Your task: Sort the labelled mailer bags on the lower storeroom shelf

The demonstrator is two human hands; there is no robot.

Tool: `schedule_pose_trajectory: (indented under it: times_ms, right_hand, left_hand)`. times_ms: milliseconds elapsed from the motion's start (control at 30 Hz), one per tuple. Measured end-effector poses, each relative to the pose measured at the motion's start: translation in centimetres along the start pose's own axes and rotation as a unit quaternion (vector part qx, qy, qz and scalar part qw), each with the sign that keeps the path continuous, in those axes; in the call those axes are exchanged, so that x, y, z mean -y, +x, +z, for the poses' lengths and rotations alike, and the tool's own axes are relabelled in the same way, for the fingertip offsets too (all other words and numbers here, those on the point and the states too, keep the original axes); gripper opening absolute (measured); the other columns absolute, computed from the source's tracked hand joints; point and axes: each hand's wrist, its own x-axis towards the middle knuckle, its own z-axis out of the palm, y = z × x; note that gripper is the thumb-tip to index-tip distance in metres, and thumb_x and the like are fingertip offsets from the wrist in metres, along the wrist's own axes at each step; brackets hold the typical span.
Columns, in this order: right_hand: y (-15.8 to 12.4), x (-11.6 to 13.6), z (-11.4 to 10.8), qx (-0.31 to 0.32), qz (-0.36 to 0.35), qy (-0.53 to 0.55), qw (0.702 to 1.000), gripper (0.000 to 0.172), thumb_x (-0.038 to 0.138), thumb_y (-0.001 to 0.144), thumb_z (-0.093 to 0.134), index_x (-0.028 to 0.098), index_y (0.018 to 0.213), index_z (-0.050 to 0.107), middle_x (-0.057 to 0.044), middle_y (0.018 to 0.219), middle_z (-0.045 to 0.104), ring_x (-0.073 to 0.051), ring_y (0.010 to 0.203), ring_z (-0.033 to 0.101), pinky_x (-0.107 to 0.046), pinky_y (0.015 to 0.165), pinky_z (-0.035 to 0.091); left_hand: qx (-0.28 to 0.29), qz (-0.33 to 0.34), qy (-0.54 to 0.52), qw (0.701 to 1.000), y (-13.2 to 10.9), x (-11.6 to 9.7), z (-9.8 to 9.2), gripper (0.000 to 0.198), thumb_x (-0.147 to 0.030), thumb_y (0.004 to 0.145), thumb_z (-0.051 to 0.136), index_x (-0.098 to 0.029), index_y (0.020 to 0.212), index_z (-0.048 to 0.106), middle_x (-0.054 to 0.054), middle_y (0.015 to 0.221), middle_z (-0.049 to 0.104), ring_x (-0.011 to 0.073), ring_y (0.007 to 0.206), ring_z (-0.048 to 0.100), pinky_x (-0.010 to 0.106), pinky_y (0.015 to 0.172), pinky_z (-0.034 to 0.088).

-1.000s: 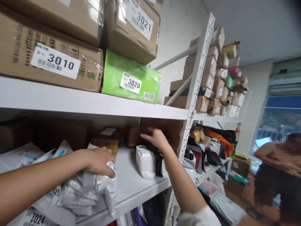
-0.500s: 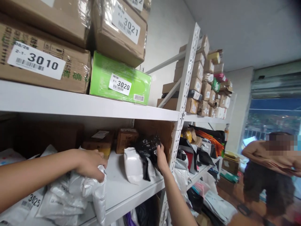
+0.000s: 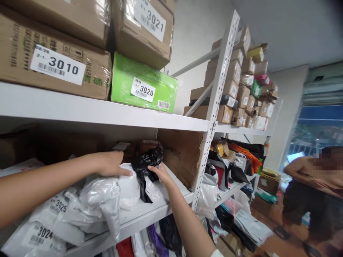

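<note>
On the lower shelf, my right hand (image 3: 161,174) holds a crumpled black plastic parcel (image 3: 148,160), thumb on its near side and the other fingers mostly hidden. Pressed up on its left is a smooth white parcel (image 3: 130,191). My left hand (image 3: 114,165) grips the top of this white parcel, its thumb stretched along the upper edge and its other fingers partly out of sight. Beneath my left forearm, several white plastic mailing bags (image 3: 100,196) lie heaped, with labels reading 3025 (image 3: 57,206) and 3024 (image 3: 41,233).
Overhead, the upper shelf edge (image 3: 102,116) carries cartons and a green box (image 3: 142,85). A perforated upright post (image 3: 214,107) and a cardboard panel (image 3: 182,153) bound the bay on the right. Farther off, another rack (image 3: 238,130) bears parcels; a person (image 3: 308,192) is at far right.
The black and white parcels have shifted left along the shelf, against the heap, with my right hand. My left hand has moved from a mailing bag to the white parcel. The view has turned slightly.
</note>
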Motion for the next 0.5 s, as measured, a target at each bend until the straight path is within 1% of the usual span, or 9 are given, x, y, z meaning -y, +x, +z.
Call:
schedule_pose_trajectory:
  times_ms: [33, 67, 133, 167, 233, 300, 367, 433, 500]
  right_hand:
    - [0.0, 0.0, 0.3, -0.006, -0.006, 0.003, 1.0, 0.051, 0.043, 0.055, 0.076, 0.019, 0.097, 0.061, -0.005, 0.101, 0.068, -0.022, 0.097, 0.061, -0.036, 0.093, 0.045]
    - [0.0, -0.1, 0.5, -0.013, -0.012, 0.005, 1.0, 0.052, 0.044, 0.054, 0.078, 0.018, 0.096, 0.061, -0.005, 0.098, 0.068, -0.021, 0.093, 0.061, -0.035, 0.091, 0.045]
    - [0.1, -0.3, 0.2, -0.03, -0.025, 0.011, 0.999, 0.052, 0.046, 0.052, 0.078, 0.017, 0.092, 0.061, -0.004, 0.092, 0.068, -0.019, 0.085, 0.061, -0.033, 0.086, 0.046]
    - [0.2, -0.4, -0.3, -0.04, -0.028, 0.013, 0.999, 0.05, 0.047, 0.052, 0.078, 0.017, 0.088, 0.061, -0.004, 0.088, 0.067, -0.018, 0.081, 0.06, -0.031, 0.082, 0.046]
    - [0.3, -0.5, -1.8, -0.073, -0.03, 0.009, 0.997, 0.045, 0.05, 0.054, 0.075, 0.015, 0.08, 0.061, -0.002, 0.077, 0.064, -0.016, 0.071, 0.057, -0.029, 0.072, 0.045]
    - [0.1, -0.6, -3.8, -0.113, -0.032, -0.004, 0.993, 0.039, 0.049, 0.057, 0.071, 0.015, 0.071, 0.057, 0.0, 0.066, 0.059, -0.013, 0.062, 0.051, -0.027, 0.064, 0.041]
    - [-0.3, -0.5, -6.0, -0.132, -0.035, -0.028, 0.99, 0.031, 0.043, 0.057, 0.067, 0.016, 0.063, 0.053, 0.003, 0.058, 0.052, -0.011, 0.056, 0.043, -0.025, 0.057, 0.035]
    - [-1.1, -0.5, -7.6, -0.099, -0.027, -0.06, 0.993, 0.023, 0.033, 0.054, 0.066, 0.015, 0.056, 0.052, 0.004, 0.053, 0.048, -0.009, 0.053, 0.039, -0.023, 0.053, 0.03]
    - [-1.8, -0.7, -8.4, -0.041, -0.01, -0.092, 0.995, 0.016, 0.025, 0.05, 0.065, 0.014, 0.053, 0.054, 0.003, 0.051, 0.048, -0.009, 0.052, 0.039, -0.023, 0.051, 0.03]
  left_hand:
    - [-0.039, -0.002, 0.002, 0.999, 0.2, -0.4, 0.0, 0.079, -0.07, 0.07, 0.049, -0.006, 0.116, 0.054, 0.021, 0.112, 0.057, 0.0335, 0.102, 0.057, 0.041, 0.09, 0.046]
    - [-0.061, 0.014, -0.002, 0.998, 0.6, -0.9, 0.1, 0.079, -0.069, 0.069, 0.052, -0.008, 0.119, 0.05, 0.021, 0.117, 0.054, 0.0336, 0.106, 0.055, 0.041, 0.092, 0.044]
    - [-0.053, 0.066, -0.015, 0.996, 1.2, -2.1, 0.6, 0.079, -0.066, 0.067, 0.058, -0.014, 0.125, 0.046, 0.017, 0.126, 0.046, 0.033, 0.116, 0.048, 0.041, 0.098, 0.041]
    - [-0.033, 0.077, -0.015, 0.996, 1.5, -2.7, 0.9, 0.081, -0.062, 0.065, 0.062, -0.017, 0.129, 0.043, 0.016, 0.13, 0.043, 0.0337, 0.12, 0.044, 0.042, 0.099, 0.04]
    - [0.026, 0.056, 0.009, 0.998, 1.9, -3.6, 1.7, 0.096, -0.053, 0.062, 0.069, -0.018, 0.142, 0.029, 0.018, 0.138, 0.036, 0.0381, 0.126, 0.038, 0.046, 0.102, 0.038]
    - [0.083, 0.02, 0.031, 0.996, 2.1, -3.7, 2.2, 0.11, -0.046, 0.06, 0.071, -0.016, 0.149, 0.014, 0.021, 0.147, 0.027, 0.042, 0.129, 0.036, 0.049, 0.103, 0.036]
    - [0.118, 0.014, 0.018, 0.993, 2.1, -3.3, 2.1, 0.113, -0.048, 0.061, 0.069, -0.015, 0.151, 0.008, 0.023, 0.15, 0.024, 0.041, 0.131, 0.036, 0.046, 0.106, 0.035]
    - [0.134, 0.024, -0.014, 0.991, 1.8, -2.7, 1.5, 0.112, -0.055, 0.062, 0.066, -0.019, 0.151, 0.009, 0.021, 0.15, 0.025, 0.0382, 0.134, 0.035, 0.044, 0.108, 0.032]
    - [0.162, 0.033, -0.035, 0.986, 1.2, -2.2, 0.7, 0.118, -0.061, 0.058, 0.067, -0.023, 0.151, 0.005, 0.019, 0.152, 0.021, 0.0367, 0.138, 0.027, 0.044, 0.111, 0.027]
